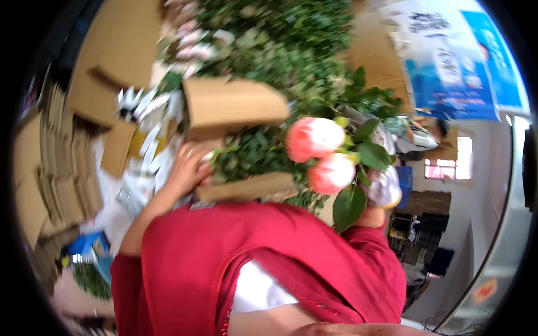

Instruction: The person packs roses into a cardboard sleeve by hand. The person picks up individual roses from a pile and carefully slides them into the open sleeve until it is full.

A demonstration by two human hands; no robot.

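Observation:
In the head view, my right hand (383, 187), in a white work glove partly hidden by leaves, grips a stem bearing two pink roses (321, 143) with green leaves (349, 206). My left hand (188, 168) is bare and wears a ring. Its curled fingers rest at the left end of an opened cardboard box (243, 189), beside a small pale bud or stem end. Blur hides whether those fingers hold anything. Green foliage (256, 157) fills the box, whose far flap (235, 103) stands raised.
Beyond the box lies a wide heap of leafy stems (273, 46), with wrapped pale pink blooms (195, 44) along its left side. Stacked flat cardboard (69, 168) and white plastic wrapping (138, 189) lie to the left. A blue-and-white printed sheet (449, 63) is at upper right.

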